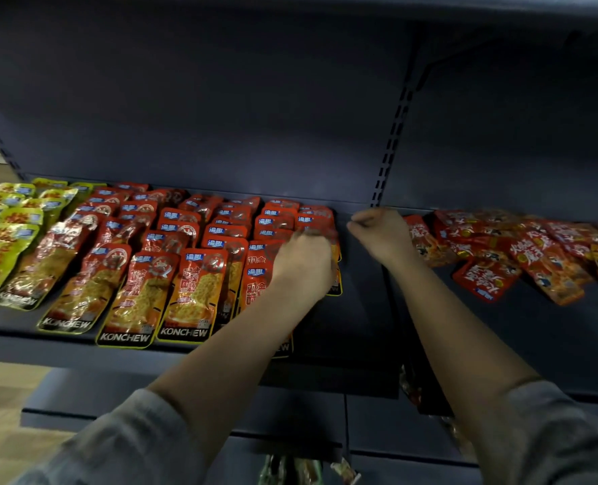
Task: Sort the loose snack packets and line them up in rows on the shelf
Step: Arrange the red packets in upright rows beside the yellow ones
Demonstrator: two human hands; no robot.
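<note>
**Inspector A:** We start at nine o'clock. The green packets [9, 218] lie in overlapping rows at the far left of the shelf [360, 309]. Beside them, toward the centre, the red-and-orange rows [171, 260] run front to back, each packet lapped over the one behind.

**Inspector B:** Agreed. We note the left hand [303, 266] at the right end of those rows, resting on the last column. The fingers are bent down onto a packet top, but blur keeps us from saying whether they pinch it or only press it.

**Inspector A:** Moving toward one o'clock, the right hand [383, 232] is over bare shelf between the rows and the loose heap. Its fingers are curled in. We cannot tell whether a packet is inside.

**Inspector B:** At three o'clock the loose red packets [500, 253] lie jumbled, overlapping at all angles, still unsorted.

**Inspector A:** Our handling judgement: these look like light, flat foil pouches, glossy and likely slippery, pliable rather than stiff. They should slide over one another readily.

**Inspector B:** We recommend pinching each by a sealed end edge, not the filled middle, and laying it down flat so that the neighbouring rows are not nudged out of line.
</note>
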